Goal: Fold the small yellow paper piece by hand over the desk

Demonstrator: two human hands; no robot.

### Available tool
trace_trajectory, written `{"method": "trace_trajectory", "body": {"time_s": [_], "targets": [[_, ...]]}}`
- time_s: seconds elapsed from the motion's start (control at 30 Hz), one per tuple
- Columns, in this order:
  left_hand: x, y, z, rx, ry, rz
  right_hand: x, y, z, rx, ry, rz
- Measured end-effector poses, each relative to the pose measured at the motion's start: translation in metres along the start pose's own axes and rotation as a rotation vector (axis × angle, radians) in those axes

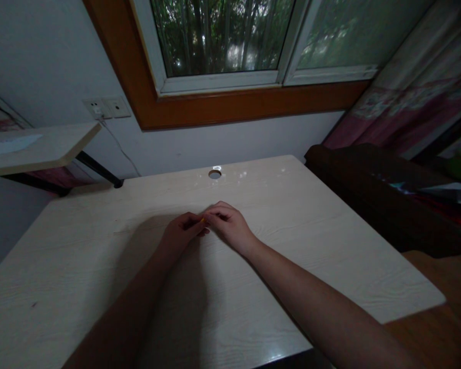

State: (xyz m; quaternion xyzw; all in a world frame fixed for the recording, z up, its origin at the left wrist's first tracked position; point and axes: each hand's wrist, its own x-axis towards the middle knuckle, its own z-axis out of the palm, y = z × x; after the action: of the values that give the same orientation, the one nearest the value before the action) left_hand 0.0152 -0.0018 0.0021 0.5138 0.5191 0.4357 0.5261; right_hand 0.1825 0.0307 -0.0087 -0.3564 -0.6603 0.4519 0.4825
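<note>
Over the middle of the pale wood-grain desk, my two hands meet fingertip to fingertip. A small yellow piece shows between them, mostly covered by the fingers and too small to name. My left hand is closed in a pinch on it from the left. From the right, my right hand is also pinched, its thumb and forefinger at the same yellow piece. Both hands are close to the desktop, and a soft shadow lies to the left of them.
A round cable hole is near the desk's back edge. At left, a raised shelf stands on black legs. A cord runs from the wall socket behind the desk. Dark furniture stands beyond the right edge, below a curtain.
</note>
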Motion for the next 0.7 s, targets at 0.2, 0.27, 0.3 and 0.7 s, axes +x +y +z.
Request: {"method": "trace_trajectory", "body": {"time_s": [0.2,0.27,0.3,0.7], "targets": [[-0.0001,0.0007,0.0006,-0.017,0.014,-0.034,0.0001,-0.0008,0.0,-0.003,0.012,0.0],[0.0003,0.0002,0.0008,-0.022,0.017,-0.034,0.0001,-0.0001,0.0003,-0.004,0.013,-0.001],[0.0004,-0.0001,0.0009,-0.021,0.016,-0.031,0.0001,0.0002,0.0004,-0.005,0.014,-0.001],[0.0007,-0.0029,-0.0003,-0.037,0.019,-0.058,-0.0002,0.0041,0.0005,-0.055,0.061,-0.04]]}}
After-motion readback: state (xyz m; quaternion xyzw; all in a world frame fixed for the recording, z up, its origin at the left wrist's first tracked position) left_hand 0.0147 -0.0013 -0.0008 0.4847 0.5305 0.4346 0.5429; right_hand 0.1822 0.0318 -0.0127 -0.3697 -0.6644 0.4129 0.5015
